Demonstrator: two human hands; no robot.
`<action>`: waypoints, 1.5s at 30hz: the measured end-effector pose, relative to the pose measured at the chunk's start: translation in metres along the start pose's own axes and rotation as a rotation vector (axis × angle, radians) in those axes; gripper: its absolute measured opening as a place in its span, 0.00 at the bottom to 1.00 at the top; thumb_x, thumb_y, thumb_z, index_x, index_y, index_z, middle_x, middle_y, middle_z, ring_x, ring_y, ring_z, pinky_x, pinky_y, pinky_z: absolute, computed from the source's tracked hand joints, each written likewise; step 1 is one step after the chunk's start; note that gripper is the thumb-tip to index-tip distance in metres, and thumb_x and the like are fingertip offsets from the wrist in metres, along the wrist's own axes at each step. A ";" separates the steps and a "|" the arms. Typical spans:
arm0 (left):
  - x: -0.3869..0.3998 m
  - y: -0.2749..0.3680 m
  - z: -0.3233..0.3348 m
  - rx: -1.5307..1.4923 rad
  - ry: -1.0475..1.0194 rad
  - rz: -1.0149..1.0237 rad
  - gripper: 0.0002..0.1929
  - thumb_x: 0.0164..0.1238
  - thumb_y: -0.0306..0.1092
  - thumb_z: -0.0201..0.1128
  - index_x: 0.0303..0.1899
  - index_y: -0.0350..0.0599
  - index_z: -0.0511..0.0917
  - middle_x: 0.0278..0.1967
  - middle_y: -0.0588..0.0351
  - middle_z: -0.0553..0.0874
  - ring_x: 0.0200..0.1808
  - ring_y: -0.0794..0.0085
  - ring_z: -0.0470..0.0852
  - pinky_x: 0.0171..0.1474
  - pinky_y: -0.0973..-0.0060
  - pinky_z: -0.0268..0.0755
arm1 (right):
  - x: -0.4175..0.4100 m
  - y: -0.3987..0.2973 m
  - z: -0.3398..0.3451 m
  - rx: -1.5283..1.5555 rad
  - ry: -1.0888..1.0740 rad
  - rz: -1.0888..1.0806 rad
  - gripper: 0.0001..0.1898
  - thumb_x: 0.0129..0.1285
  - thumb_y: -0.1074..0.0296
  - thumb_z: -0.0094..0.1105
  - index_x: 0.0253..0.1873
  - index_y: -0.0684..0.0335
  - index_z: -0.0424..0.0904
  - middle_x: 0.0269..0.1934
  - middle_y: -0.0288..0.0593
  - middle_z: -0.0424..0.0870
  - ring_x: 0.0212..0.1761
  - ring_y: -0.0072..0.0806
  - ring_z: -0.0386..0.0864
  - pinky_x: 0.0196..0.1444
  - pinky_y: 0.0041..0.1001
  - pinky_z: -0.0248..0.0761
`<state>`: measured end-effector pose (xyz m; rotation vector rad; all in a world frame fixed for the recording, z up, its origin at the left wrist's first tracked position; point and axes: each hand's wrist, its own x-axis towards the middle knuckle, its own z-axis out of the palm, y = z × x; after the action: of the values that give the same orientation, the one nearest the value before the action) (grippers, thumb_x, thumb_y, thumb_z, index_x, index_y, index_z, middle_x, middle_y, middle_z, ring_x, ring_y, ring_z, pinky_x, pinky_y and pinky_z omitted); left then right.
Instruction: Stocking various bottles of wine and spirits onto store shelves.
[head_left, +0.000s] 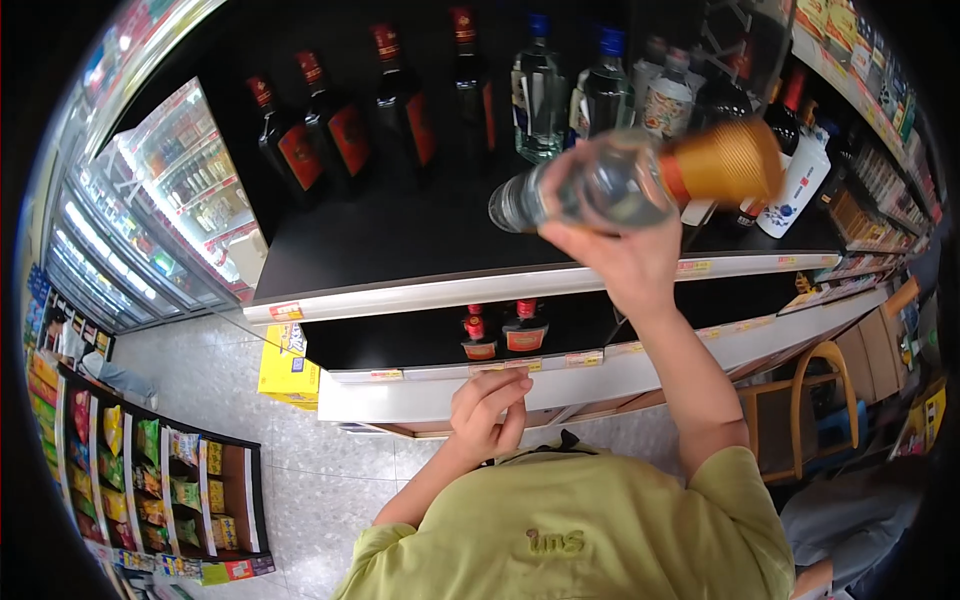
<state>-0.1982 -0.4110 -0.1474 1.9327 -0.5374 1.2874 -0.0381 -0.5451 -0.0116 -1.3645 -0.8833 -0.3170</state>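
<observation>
My right hand (634, 259) grips a clear glass bottle (600, 184) with a gold cap and an orange collar. The bottle is tilted nearly on its side above the black upper shelf (420, 240), cap to the right and slightly blurred. Behind it stand clear bottles with blue caps (538, 97). Further left, several dark bottles with red caps and red labels (412, 112) are spaced along the same shelf. My left hand (491, 409) is held before my body, fingers curled together, with nothing visible in it. Two small dark bottles with red caps (523, 330) stand on the lower shelf.
The white shelf edge (450, 290) bears price tags. A white bottle (796, 180) stands at the right. A yellow carton (289, 367) lies on the floor, left. Snack racks (150, 480) and glass-door coolers (112, 247) line the left. A wooden chair (795, 420) and a seated person are right.
</observation>
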 end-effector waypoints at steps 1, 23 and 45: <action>-0.003 -0.001 -0.006 0.010 0.015 -0.015 0.18 0.52 0.11 0.62 0.45 0.38 0.79 0.42 0.45 0.87 0.40 0.58 0.87 0.41 0.70 0.79 | 0.010 -0.002 0.009 -0.007 0.020 -0.051 0.42 0.45 0.70 0.85 0.64 0.66 0.66 0.55 0.44 0.82 0.57 0.29 0.81 0.61 0.30 0.75; -0.029 -0.027 -0.047 0.027 0.097 -0.079 0.20 0.48 0.11 0.63 0.46 0.37 0.81 0.40 0.46 0.87 0.36 0.60 0.88 0.37 0.72 0.81 | 0.117 0.090 0.038 -0.547 0.204 0.288 0.47 0.39 0.44 0.83 0.59 0.72 0.71 0.49 0.57 0.85 0.52 0.44 0.86 0.58 0.36 0.78; -0.036 -0.024 -0.001 -0.003 -0.140 -0.099 0.14 0.61 0.10 0.59 0.46 0.34 0.78 0.45 0.41 0.83 0.40 0.62 0.85 0.42 0.72 0.82 | -0.019 0.044 0.040 -0.590 0.281 -0.319 0.29 0.59 0.69 0.71 0.65 0.65 0.72 0.62 0.52 0.80 0.60 0.48 0.80 0.60 0.37 0.75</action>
<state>-0.1965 -0.3972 -0.1880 2.0315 -0.5057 1.0942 -0.0358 -0.5032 -0.0585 -1.6564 -0.7977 -1.0551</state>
